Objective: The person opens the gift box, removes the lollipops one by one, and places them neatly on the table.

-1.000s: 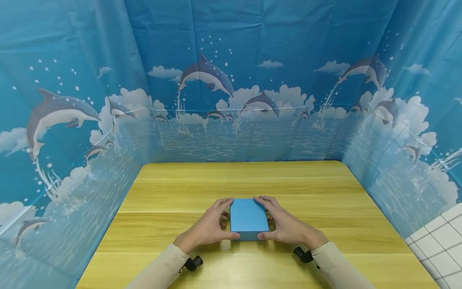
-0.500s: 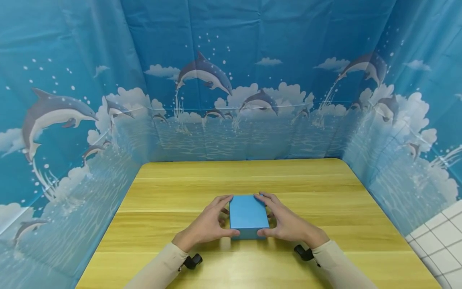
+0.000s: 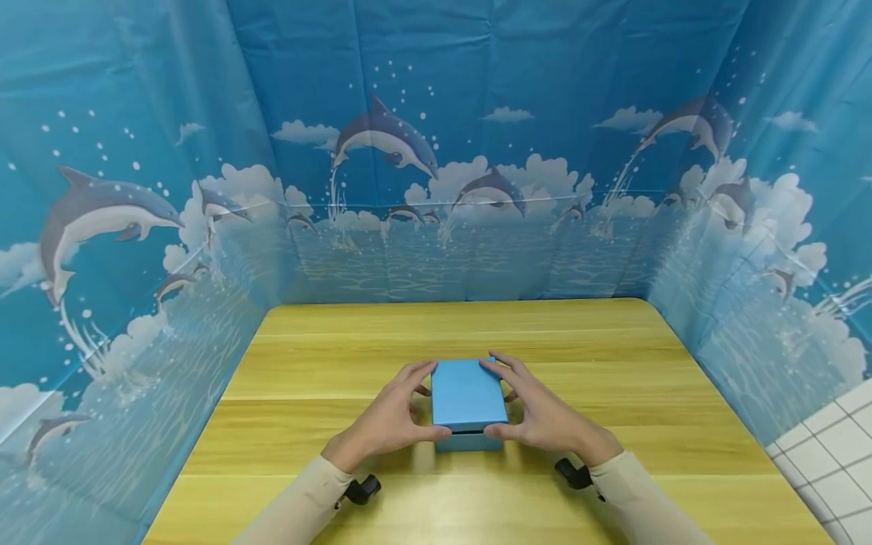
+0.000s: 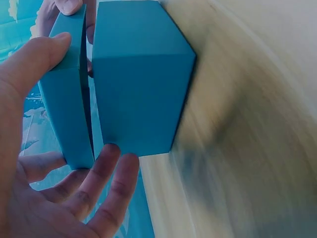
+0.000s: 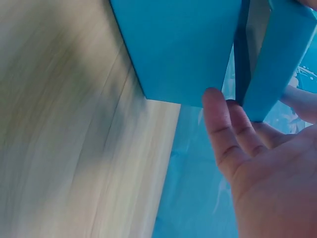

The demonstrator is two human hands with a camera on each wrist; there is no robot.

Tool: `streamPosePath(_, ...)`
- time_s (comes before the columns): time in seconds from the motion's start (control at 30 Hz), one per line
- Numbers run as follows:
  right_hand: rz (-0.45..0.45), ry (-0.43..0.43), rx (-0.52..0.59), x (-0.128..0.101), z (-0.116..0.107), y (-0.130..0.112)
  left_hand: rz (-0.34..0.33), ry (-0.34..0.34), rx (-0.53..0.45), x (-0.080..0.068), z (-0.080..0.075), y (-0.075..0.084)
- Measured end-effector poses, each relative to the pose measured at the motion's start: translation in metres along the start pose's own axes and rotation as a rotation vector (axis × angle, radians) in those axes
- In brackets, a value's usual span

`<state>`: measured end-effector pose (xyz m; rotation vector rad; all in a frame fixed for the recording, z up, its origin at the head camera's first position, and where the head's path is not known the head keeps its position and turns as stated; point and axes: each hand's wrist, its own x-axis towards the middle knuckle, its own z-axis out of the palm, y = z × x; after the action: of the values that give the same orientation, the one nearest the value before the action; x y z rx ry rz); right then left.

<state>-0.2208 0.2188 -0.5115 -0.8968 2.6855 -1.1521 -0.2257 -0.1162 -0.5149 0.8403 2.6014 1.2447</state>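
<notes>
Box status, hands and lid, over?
Left hand and right hand grip blue lid. Lid held above box base, gap showing. Base on table. No obstruction seen.

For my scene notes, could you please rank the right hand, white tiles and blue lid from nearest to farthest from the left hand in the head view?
1. Blue lid: touching the left hand
2. Right hand: across the lid
3. White tiles: far right, beyond the table

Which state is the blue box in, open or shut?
Open: both wrist views show a gap between the lid and the base.
</notes>
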Motion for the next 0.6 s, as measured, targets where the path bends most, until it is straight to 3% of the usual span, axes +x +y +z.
streamPosePath(0.3, -0.061, 0.068, 0.061, 0.005, 0.001, -0.006, -0.004, 0.042, -0.027, -0.001, -0.009, 0.002)
streamPosePath(0.6, 0.068, 0.139, 0.201, 0.014, -0.001, -0.026, 0.027, 0.096, -0.107, 0.001, -0.018, 0.005)
